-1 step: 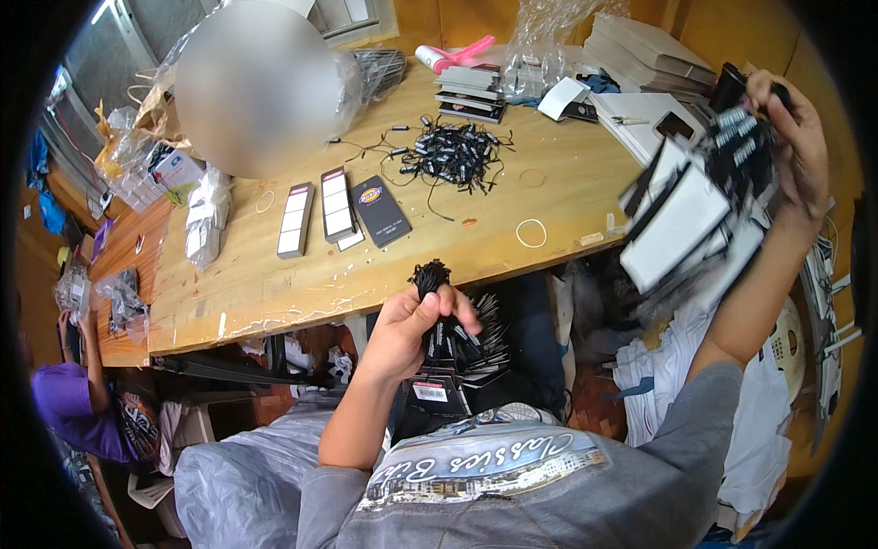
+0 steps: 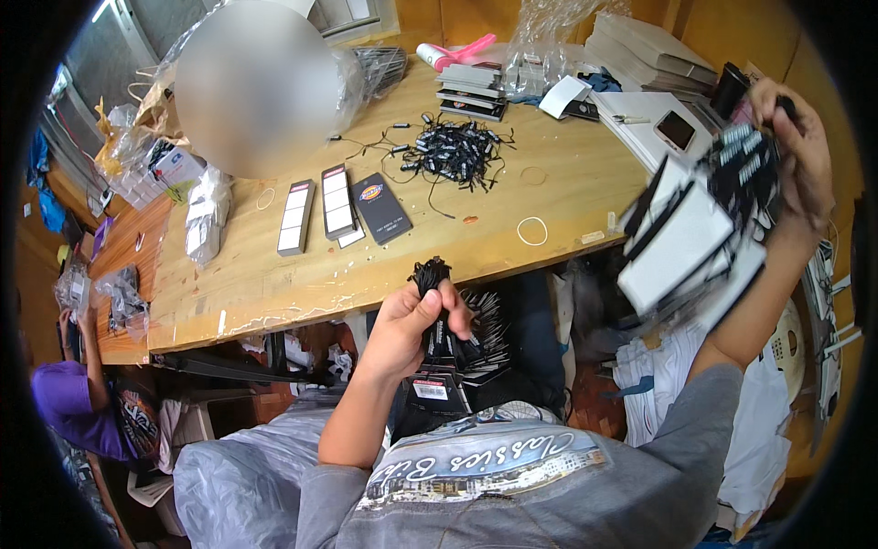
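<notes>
At the table's front edge, my left hand (image 2: 402, 334) is closed round a gathered bunch of black strings (image 2: 428, 276). From it a thick fan of black hang tags (image 2: 448, 371) hangs over my lap, one with a white barcode label. Raised at the right, my right hand (image 2: 803, 169) grips a second bundle of hang tags (image 2: 681, 247) by its black strings, its white and black cards dangling and partly blurred. A tangled heap of black tag strings (image 2: 453, 151) lies on the table ahead. Left of it are a single dark tag (image 2: 382, 209) and two narrow label stacks (image 2: 337, 203).
The wooden table (image 2: 512, 229) carries rubber bands, a stack of cards (image 2: 471, 91) and a phone (image 2: 676, 130) on white sheets. Cardboard piles (image 2: 645, 59) stand at the back right. White garments (image 2: 658, 366) hang below the right bundle. Another person in purple (image 2: 73, 412) works at the left.
My right hand has shifted slightly right and down, and its bundle of hang tags has swung with it, uncovering more of the phone. My left hand stays in place.
</notes>
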{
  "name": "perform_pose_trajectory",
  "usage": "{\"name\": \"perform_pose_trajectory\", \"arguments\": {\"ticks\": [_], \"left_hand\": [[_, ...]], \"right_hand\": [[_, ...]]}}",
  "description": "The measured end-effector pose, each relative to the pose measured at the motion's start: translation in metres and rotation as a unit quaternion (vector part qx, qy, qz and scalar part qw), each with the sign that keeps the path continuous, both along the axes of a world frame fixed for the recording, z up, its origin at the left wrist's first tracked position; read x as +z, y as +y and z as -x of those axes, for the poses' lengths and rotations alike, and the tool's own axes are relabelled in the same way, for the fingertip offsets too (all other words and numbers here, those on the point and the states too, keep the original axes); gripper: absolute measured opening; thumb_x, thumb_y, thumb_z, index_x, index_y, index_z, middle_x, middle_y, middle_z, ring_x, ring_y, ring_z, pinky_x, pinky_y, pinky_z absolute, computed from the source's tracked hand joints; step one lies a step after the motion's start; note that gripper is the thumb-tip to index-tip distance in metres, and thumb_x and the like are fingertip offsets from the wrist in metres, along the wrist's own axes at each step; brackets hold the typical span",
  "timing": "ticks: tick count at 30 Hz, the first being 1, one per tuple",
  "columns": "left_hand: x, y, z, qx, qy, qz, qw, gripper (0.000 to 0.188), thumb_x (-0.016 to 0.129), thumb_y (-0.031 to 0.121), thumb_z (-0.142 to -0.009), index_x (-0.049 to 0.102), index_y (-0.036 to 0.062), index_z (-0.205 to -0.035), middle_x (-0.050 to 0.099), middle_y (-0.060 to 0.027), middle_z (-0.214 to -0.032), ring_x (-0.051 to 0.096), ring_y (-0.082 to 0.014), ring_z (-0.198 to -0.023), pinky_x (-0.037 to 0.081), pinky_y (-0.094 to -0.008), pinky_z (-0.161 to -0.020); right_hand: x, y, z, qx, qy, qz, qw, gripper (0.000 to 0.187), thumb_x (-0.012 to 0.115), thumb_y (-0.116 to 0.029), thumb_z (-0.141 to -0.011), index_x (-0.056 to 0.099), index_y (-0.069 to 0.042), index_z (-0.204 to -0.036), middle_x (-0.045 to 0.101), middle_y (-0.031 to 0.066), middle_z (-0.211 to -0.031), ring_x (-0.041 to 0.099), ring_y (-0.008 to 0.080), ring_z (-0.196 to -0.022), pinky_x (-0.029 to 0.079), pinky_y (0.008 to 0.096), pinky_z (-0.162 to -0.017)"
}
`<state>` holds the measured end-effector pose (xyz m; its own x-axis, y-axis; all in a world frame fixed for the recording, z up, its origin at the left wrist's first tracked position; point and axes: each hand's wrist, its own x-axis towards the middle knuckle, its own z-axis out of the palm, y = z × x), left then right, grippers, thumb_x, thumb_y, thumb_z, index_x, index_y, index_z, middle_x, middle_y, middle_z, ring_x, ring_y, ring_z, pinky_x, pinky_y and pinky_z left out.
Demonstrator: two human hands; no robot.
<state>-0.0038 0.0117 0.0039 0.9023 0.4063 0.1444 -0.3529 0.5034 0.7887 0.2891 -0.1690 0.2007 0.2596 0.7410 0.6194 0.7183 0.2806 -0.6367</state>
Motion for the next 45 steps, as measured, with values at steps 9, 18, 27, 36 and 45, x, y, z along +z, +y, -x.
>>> {"name": "perform_pose_trajectory", "arguments": {"ticks": [9,18,27,36,45], "left_hand": [[0.007,0.000,-0.007,0.020,0.084,-0.001,0.996,0.020,0.037,0.020,-0.085,0.040,0.0075,-0.071,0.032,0.0027,-0.058,0.030,-0.0073,-0.048,0.029,-0.0215,-0.052],[0.008,0.003,-0.006,0.083,0.140,-0.054,0.985,0.028,0.037,0.028,-0.085,0.039,0.0078,-0.067,0.037,0.0022,-0.061,0.029,-0.0056,-0.049,0.025,-0.0196,-0.045],[-0.003,0.000,-0.010,0.144,0.077,-0.083,0.983,0.022,0.065,0.009,-0.069,0.043,0.0090,-0.064,0.051,0.0027,-0.073,0.045,-0.0025,-0.064,0.038,-0.0163,-0.056],[0.009,0.000,-0.009,0.110,0.115,-0.059,0.986,0.032,0.063,0.000,-0.067,0.037,0.0119,-0.055,0.054,-0.0005,-0.070,0.053,-0.0077,-0.074,0.043,-0.0202,-0.065],[0.003,0.001,-0.011,0.152,0.135,-0.055,0.978,0.025,0.067,0.003,-0.065,0.044,0.0097,-0.057,0.045,0.0063,-0.058,0.047,-0.0040,-0.059,0.040,-0.0178,-0.056]], "right_hand": [[-0.069,0.027,0.074,0.229,0.113,0.173,0.951,0.010,0.062,0.000,-0.057,0.057,0.002,-0.066,0.057,0.0075,-0.068,0.054,0.0130,-0.064,0.042,0.0229,-0.058],[-0.115,0.090,0.101,0.254,0.229,0.339,0.877,0.015,0.064,-0.004,-0.067,0.058,0.003,-0.078,0.054,0.0020,-0.068,0.049,0.0054,-0.057,0.038,0.0164,-0.048],[-0.134,0.128,0.128,0.261,0.236,0.306,0.884,0.016,0.064,-0.003,-0.067,0.059,0.003,-0.080,0.054,0.0019,-0.066,0.046,0.0046,-0.051,0.038,0.0173,-0.045],[-0.149,0.139,0.130,0.321,0.337,0.297,0.834,0.014,0.064,-0.002,-0.065,0.060,0.004,-0.077,0.053,0.0042,-0.070,0.048,0.0076,-0.051,0.037,0.0182,-0.046],[-0.137,0.120,0.132,0.148,0.061,0.059,0.985,0.015,0.062,0.005,-0.062,0.056,-0.001,-0.074,0.053,0.0040,-0.071,0.051,0.0118,-0.066,0.041,0.0218,-0.058]]}}
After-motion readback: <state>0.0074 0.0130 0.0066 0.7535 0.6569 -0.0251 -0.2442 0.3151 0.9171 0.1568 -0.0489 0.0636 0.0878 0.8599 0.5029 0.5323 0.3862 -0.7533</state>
